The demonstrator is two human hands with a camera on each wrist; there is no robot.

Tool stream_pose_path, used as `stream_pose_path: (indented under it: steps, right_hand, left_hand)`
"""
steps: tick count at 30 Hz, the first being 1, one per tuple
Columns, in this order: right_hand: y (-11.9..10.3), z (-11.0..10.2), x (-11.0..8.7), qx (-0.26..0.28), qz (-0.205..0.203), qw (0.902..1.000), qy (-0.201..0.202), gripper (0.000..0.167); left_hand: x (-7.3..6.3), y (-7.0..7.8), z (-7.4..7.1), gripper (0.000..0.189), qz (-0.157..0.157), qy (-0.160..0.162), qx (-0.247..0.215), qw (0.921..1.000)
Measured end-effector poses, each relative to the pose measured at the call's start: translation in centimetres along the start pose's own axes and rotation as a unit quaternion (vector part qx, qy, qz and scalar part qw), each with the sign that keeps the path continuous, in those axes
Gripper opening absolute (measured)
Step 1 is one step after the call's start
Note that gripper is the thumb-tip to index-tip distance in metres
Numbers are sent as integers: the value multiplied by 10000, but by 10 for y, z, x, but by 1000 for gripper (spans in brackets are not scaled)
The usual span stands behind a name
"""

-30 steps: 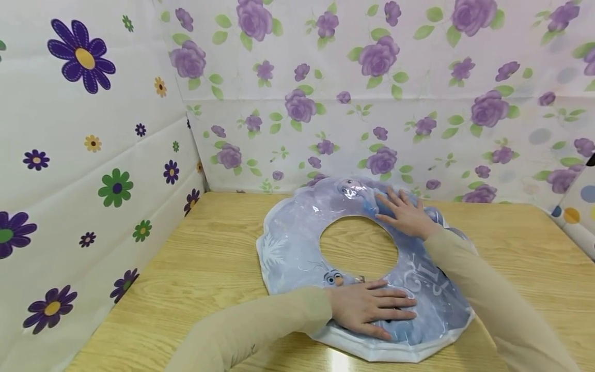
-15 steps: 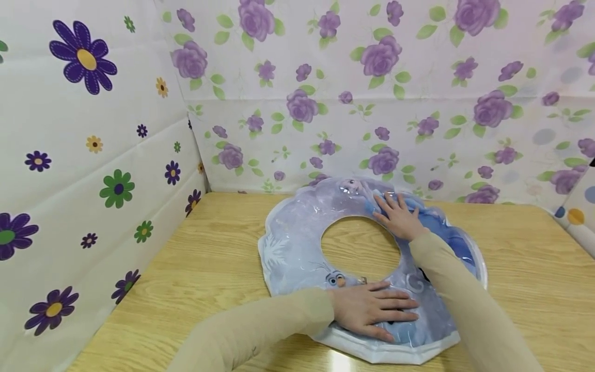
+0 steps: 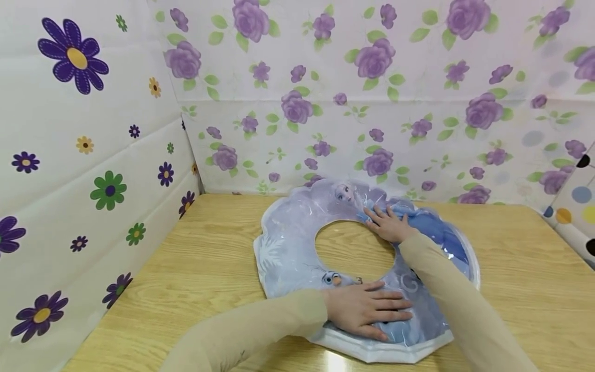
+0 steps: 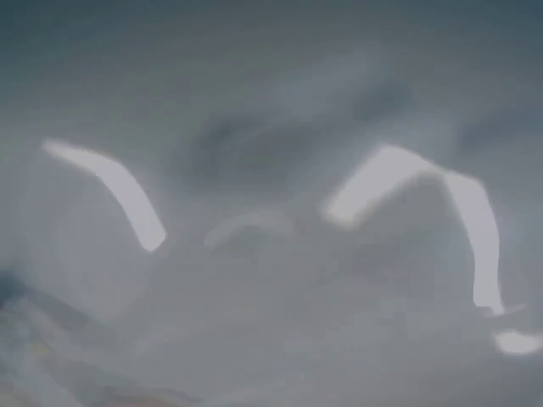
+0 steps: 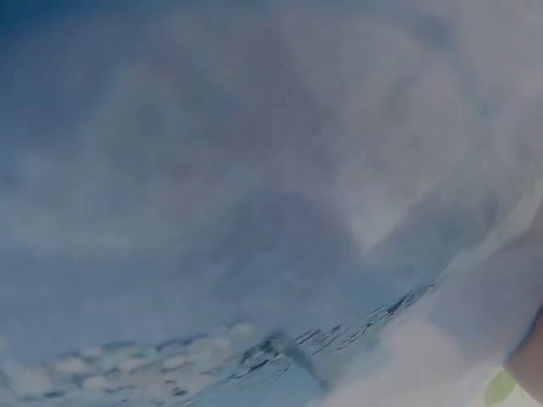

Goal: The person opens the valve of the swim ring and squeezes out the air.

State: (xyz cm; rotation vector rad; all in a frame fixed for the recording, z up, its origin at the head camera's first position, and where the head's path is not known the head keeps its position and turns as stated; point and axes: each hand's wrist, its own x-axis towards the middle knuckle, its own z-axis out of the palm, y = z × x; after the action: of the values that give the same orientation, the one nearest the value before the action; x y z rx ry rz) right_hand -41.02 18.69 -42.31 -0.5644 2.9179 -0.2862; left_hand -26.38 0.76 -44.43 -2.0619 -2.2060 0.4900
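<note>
A flat, deflated swim ring [image 3: 297, 227] in pale blue and lilac lies on the wooden table, printed with cartoon figures and a white snowflake. On its near part my left hand [image 3: 367, 310] rests palm down, fingers straight and pointing right. My right hand [image 3: 388, 225] lies flat on the far right part, beside the round hole, with its fingers slightly spread. The right forearm crosses over the ring's right side and hides some of it. Both wrist views are blurred close-ups of shiny vinyl [image 4: 254, 297], and the right one catches a crinkled seam.
The wooden table [image 3: 209, 248] shows through the ring's hole and around it. A white cloth with purple roses [image 3: 297, 106] hangs behind the table. At the left hangs a flower-patterned sheet [image 3: 139, 181], and a dotted one [image 3: 569, 227] stands at the right.
My right hand has slid slightly left and toward me along the ring, uncovering more of its dark blue right side. The left hand stays pressed in place.
</note>
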Motion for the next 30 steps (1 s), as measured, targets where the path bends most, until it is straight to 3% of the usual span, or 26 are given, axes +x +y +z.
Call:
stream_pose_path:
  steps: [5, 12, 17, 20, 23, 25, 30]
  right_hand:
    - [-5, 0, 0, 1, 67, 9996, -288, 57]
    - [-7, 3, 3, 223, -56, 9991, -360, 63]
    - [-10, 0, 1, 226, -49, 9992, -315, 61]
    - [-9, 0, 1, 135, -12, 9995, -287, 57]
    - [-8, -1, 0, 40, 17, 9997, -257, 55]
    - [-8, -1, -2, 30, 47, 9996, -266, 55]
    - [-6, 0, 0, 124, 127, 9996, -240, 56]
  left_hand:
    - [-1, -3, 4, 63, 63, 39, 1, 10000]
    - [-4, -8, 10, 64, 124, 107, -53, 9999]
    - [-6, -7, 5, 65, 95, 117, 307, 9994]
    - [-10, -8, -6, 69, 138, 211, 397, 9989]
    - [-22, -15, -17, 74, 34, 257, 278, 9993]
    - [-37, -21, -21, 77, -203, 183, 98, 9996]
    - [-72, -33, -12, 81, -913, 266, -70, 9954]
